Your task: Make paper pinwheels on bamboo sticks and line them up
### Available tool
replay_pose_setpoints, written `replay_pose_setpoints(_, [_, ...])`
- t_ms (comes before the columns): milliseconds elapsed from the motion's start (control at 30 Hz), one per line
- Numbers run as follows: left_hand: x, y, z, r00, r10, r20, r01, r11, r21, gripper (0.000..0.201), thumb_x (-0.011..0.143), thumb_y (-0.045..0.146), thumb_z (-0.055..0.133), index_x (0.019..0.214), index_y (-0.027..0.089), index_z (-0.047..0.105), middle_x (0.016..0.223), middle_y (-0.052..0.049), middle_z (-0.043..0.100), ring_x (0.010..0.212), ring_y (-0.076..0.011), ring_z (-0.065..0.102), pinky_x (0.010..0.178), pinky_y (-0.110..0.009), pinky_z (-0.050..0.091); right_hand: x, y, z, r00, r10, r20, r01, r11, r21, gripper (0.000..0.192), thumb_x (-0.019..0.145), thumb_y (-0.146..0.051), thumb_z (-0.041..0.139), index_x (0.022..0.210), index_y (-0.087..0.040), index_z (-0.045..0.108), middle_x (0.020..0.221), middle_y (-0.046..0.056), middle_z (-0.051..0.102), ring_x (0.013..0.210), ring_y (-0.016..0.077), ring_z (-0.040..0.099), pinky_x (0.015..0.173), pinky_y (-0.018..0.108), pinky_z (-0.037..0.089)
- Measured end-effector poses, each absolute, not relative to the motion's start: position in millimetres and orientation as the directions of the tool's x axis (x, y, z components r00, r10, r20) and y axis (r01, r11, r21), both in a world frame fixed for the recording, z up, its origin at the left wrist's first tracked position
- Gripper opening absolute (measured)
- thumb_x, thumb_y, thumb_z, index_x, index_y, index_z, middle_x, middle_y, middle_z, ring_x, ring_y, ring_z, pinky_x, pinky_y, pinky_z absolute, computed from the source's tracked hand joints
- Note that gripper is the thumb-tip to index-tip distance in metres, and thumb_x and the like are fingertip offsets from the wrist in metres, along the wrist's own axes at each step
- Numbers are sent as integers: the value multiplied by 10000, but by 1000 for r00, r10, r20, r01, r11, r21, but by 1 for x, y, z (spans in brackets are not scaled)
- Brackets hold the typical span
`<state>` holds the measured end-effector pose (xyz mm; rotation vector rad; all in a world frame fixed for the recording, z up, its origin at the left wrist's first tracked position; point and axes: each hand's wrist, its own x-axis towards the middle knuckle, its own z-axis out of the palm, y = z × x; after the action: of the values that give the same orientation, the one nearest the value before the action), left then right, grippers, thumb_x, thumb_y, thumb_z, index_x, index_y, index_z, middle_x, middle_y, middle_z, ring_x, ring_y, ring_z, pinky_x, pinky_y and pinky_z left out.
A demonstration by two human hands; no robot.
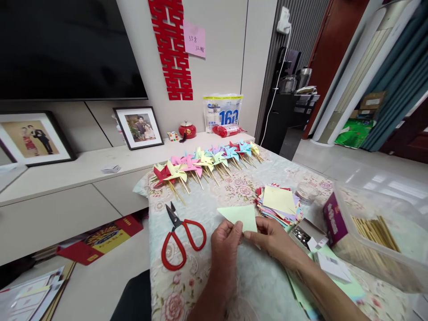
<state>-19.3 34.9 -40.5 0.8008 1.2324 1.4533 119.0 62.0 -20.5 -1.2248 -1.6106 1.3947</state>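
A pale green folded paper triangle (241,216) is pinched along its lower edge between the left hand (225,244) and right hand (272,238), with red-handled scissors (180,236) lying just left of the left hand.

Place: a home living room.
Upper left: a big dark television (67,47) on the wall.
Left shelf: framed couple photos (138,127).
Top centre: a red paper double-happiness cutout (172,49).
Right: a standing air conditioner (354,71) and teal curtains (401,76).
Centre: a table (240,276) under a floral cloth.
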Motion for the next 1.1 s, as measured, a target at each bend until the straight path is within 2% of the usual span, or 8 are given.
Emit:
replay_pose_setpoints(200, [-17,35,-41,-246,961,-129,-338,39,940,300,715,391,742,615,178,556,518,49,518,528,-97,436,547,-215,357,114,57,-23,-315,938,-143,193,-84,-978,308,730,-435,714,628,-177,580,551,-58,388,534,94,275,505,247,188])
replay_pose_setpoints(367, [-23,36,-43,-242,955,-171,-418,57,907,298,697,387,771,618,172,580,520,31,564,523,-99,460,557,-222,372,123,58,-12,-365,928,-71,228,15,-974,321,775,-458,712,667,-169,625,583,-36,492,561,112,401,535,246,297])
replay_pose_setpoints(500, [-29,35,-39,-137,962,-237,-516,135,846,290,671,377,794,633,166,599,553,18,578,532,-98,457,548,-225,369,143,65,-3,-254,964,80,200,133,-971,303,828,-428,693,1017,-192,705,912,54,714,820,196,634,760,314,491])
replay_pose_setpoints(567, [-31,33,-36,-65,962,-265,-553,186,812,286,655,377,804,648,165,612,565,11,583,532,-98,458,536,-225,361,153,68,0,-264,949,174,215,234,-948,385,837,-361,700,1199,-233,675,1100,77,719,921,208,658,858,354,511])
replay_pose_setpoints(667, [-31,30,-33,23,958,-286,-561,249,789,286,647,378,811,659,164,621,570,4,585,534,-100,466,527,-225,351,161,70,3,-380,870,315,287,434,-854,427,882,-277,663,1307,-308,641,1299,77,658,1095,228,635,907,381,519])
replay_pose_setpoints(767, [-30,29,-32,94,952,-293,-544,295,785,286,653,375,814,734,149,657,600,-1,599,540,-101,473,531,-228,347,162,70,4,-514,758,401,305,598,-741,348,929,-262,620,1264,-332,684,1456,70,549,1308,260,519,1000,423,490])
replay_pose_setpoints(833, [-30,28,-32,125,949,-289,-533,310,787,296,667,372,806,799,139,678,592,9,586,535,-101,463,534,-231,340,160,69,4,-565,715,413,305,646,-700,282,941,-268,612,1193,-319,728,1497,72,506,1335,267,499,1057,453,453])
replay_pose_setpoints(1100, [-28,30,-38,134,959,-249,-454,283,845,262,682,367,768,701,157,612,581,10,580,513,-95,452,527,-237,315,156,68,0,-542,744,392,337,619,-709,169,937,-356,628,941,-244,755,1276,114,655,1197,262,604,995,412,477])
